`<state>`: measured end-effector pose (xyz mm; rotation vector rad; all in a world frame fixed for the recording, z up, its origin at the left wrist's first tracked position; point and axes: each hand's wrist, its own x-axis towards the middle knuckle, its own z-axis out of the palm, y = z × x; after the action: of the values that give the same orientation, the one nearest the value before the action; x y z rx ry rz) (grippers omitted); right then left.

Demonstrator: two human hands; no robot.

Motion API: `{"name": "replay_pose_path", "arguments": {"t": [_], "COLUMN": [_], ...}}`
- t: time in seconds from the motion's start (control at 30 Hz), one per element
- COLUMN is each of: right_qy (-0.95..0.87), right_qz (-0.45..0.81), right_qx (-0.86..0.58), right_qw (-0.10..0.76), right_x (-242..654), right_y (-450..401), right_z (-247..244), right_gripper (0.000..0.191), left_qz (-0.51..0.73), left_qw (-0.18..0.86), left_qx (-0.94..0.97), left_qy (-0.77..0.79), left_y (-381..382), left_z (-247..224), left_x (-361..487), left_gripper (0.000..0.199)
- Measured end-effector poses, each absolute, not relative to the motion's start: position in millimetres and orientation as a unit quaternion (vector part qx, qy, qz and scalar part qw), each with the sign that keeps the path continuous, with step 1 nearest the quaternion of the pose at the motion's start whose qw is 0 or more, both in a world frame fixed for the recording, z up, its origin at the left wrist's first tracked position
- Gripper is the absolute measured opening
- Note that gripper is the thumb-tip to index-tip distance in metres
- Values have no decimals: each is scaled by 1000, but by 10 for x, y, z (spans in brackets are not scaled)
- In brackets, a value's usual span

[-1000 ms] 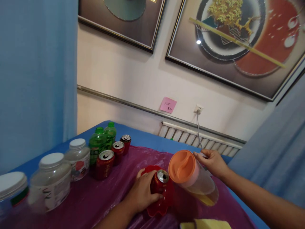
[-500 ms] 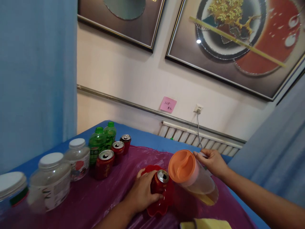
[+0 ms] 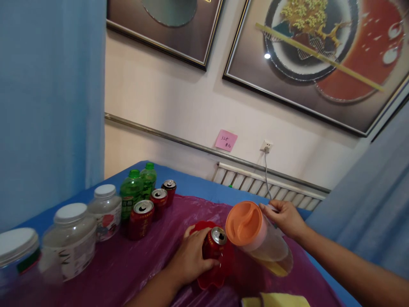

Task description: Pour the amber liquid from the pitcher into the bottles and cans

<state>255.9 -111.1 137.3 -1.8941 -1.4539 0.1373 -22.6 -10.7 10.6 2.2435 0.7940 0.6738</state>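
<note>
My left hand is wrapped round a red drink can with an opened silver top. Beneath the can is a red dish with a wavy rim. My right hand grips the handle of a clear pitcher with an orange lid. The pitcher leans left, its lid close beside the can's top. Some yellowish liquid lies low in the pitcher. I cannot make out any stream between pitcher and can.
At the left stand several red cans, two green bottles and white-lidded jars. Purple plastic sheeting covers much of the blue table. A yellow cloth lies at the front edge. Behind is a radiator.
Almost nothing differs. Both hands, the can and the tilted pitcher keep their places; the view has shifted very slightly.
</note>
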Motion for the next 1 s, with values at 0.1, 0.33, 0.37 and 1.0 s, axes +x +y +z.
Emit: {"name": "replay_pose_path", "arguments": {"t": [0.1, 0.33, 0.37, 1.0], "right_qy": [-565, -570, -569, -572], "right_qz": [56, 54, 54, 40], "right_qx": [-737, -729, -729, -729], "right_qw": [366, 375, 376, 373], "right_x": [2556, 2546, 2545, 2512], "right_y": [-1115, -1119, -1118, -1135], "right_z": [1369, 1365, 1365, 1391], "right_gripper": [58, 58, 57, 58], "left_qz": [262, 257, 257, 246], "left_qw": [332, 337, 337, 333], "left_qx": [856, 856, 855, 859], "left_qy": [297, 296, 297, 301], "left_y": [-109, -111, -110, -122], "left_z": [112, 136, 131, 149], "left_x": [-230, -238, -238, -238], "left_gripper": [75, 72, 72, 74]}}
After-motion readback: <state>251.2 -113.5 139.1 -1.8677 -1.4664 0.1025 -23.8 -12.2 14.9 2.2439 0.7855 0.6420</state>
